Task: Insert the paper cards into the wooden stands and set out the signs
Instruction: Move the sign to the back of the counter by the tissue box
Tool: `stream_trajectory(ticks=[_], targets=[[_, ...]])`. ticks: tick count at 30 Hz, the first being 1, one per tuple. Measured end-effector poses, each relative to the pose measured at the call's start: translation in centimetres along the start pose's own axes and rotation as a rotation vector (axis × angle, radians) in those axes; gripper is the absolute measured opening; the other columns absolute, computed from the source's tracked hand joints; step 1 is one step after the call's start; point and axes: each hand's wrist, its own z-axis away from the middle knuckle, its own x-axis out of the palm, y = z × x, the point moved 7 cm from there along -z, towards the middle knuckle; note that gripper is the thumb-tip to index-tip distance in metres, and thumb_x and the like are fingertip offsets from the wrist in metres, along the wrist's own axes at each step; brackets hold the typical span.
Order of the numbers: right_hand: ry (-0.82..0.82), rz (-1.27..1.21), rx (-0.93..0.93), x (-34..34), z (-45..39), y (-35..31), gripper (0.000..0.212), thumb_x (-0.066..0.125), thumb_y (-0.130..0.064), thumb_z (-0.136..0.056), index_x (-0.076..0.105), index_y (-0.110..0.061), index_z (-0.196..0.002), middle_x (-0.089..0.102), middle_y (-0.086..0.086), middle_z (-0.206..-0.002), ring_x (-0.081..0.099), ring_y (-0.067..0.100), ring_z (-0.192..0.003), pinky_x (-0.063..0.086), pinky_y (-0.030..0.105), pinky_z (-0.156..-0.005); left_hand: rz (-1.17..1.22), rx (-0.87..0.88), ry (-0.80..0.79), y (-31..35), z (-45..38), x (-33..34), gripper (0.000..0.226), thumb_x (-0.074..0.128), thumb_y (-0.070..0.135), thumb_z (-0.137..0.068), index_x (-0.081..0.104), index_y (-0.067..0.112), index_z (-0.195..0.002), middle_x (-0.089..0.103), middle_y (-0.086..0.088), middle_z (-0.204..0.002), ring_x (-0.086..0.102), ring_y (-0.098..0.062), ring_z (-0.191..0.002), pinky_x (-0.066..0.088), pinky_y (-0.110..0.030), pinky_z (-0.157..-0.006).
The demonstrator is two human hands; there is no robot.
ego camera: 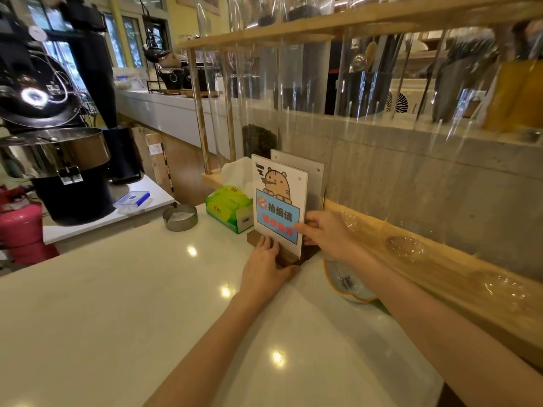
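The left hand (pixel 266 261) is laid flat over the front of the dark wooden stand (pixel 286 255), fingers extended and thumb against its near corner, while the right hand (pixel 324 232) is pinched on the lower right edge of the paper card (pixel 277 201), thumb in front. The card, printed with a cartoon animal over a blue panel, is held upright in the stand on the white tabletop (pixel 147 304). Left of the hands are noted a green tissue pack (pixel 227 208) and a metal ashtray (pixel 179 217); below the right wrist, a bowl (pixel 346 282).
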Motion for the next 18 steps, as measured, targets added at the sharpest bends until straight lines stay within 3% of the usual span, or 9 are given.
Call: stream_trajectory(ticks=[6,18], targets=[[-0.014,-0.006,0.023,-0.03,0.0,0.02,0.025,0.055,-0.014,-0.088,0.057,-0.003,-0.11,0.061,0.016,-0.12,0.061,0.024,-0.102,0.052,0.017,-0.061,0.003,0.005,0.006,0.23,0.09,-0.17,0.07,0.062,0.041,-0.077,0.033,0.013,-0.133,0.035,-0.01,-0.143,0.026,-0.023,-0.135,0.037,-0.036,-0.104],[0.011,0.031,0.01,-0.19,0.13,-0.12,0.024,0.056,-0.014,-0.088,0.059,-0.002,-0.108,0.062,0.016,-0.119,0.061,0.022,-0.099,0.052,0.017,-0.061,0.001,0.003,0.017,0.59,0.46,-0.47,0.07,0.06,0.041,-0.079,0.029,0.013,-0.135,0.033,-0.009,-0.145,0.024,-0.022,-0.136,0.033,-0.035,-0.107]])
